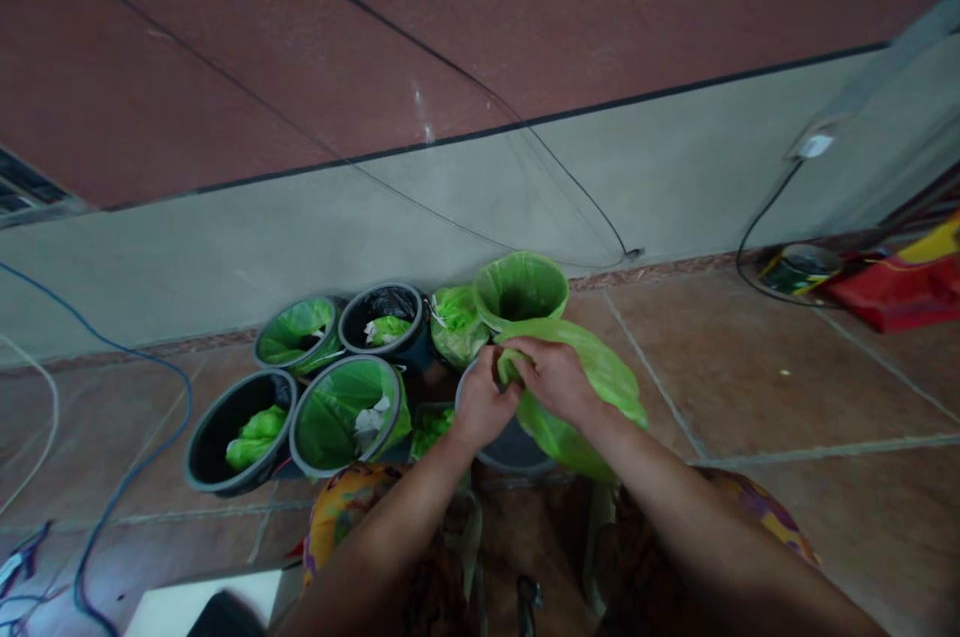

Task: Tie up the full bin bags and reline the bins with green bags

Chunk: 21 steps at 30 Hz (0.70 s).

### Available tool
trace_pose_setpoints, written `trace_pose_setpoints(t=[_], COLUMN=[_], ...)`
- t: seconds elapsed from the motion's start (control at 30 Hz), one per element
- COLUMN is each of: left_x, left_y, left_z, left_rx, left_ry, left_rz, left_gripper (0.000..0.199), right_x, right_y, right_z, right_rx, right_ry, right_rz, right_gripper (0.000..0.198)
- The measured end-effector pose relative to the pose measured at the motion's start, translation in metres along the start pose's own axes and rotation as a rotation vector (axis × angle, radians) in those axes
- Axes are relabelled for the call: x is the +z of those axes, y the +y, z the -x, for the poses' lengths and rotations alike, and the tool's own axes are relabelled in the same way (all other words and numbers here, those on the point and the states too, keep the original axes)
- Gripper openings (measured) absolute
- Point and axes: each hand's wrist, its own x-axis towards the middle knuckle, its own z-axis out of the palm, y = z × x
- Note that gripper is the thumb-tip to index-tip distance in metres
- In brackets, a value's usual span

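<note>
Two-handed, grips a thin, translucent lime-green plastic bag (600, 382) by a gathered part, with left hand (484, 402) and right hand (556, 379) nearly touching, both pinched on the film. Holds it spread out to the right of the grip, partly over a round grey plastic bin (517, 452) directly below. Has, just beyond the grip, a round bin lined with light-green plastic (553, 292) and, beside that, a stuffed green plastic bag (457, 329). Has four round dark plastic bins (214, 447) with grey rims to the left of the grip, with green plastic in each. Faces, beyond the grip, a maroon-and-pale-grey wall (420, 197).
</note>
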Motion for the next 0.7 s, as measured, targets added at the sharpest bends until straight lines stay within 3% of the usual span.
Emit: trace_pose_setpoints(t=[0.2, 0.37, 0.5, 0.7], left_x=[0.006, -0.008, -0.021, -0.039], left_y=[-0.012, -0.034, -0.052, -0.067], left_z=[-0.003, -0.013, -0.018, -0.021], left_rx=[-0.122, -0.215, -0.238, -0.310], left_ry=[0.079, 0.118, 0.135, 0.177], left_rz=[-0.091, -0.341, -0.552, -0.662], left_gripper=[0.016, 0.022, 0.024, 0.025], right_x=[-0.012, -0.037, -0.050, -0.066], right_y=[0.000, 0.024, 0.035, 0.044], right_z=[-0.002, -0.005, 0.000, 0.003], right_rx=[0.079, 0.193, 0.221, 0.226], right_ry=[0.170, 0.467, 0.561, 0.742], right_rz=[-0.179, -0.260, -0.280, -0.225], right_gripper=[0.032, 0.031, 0.032, 0.029])
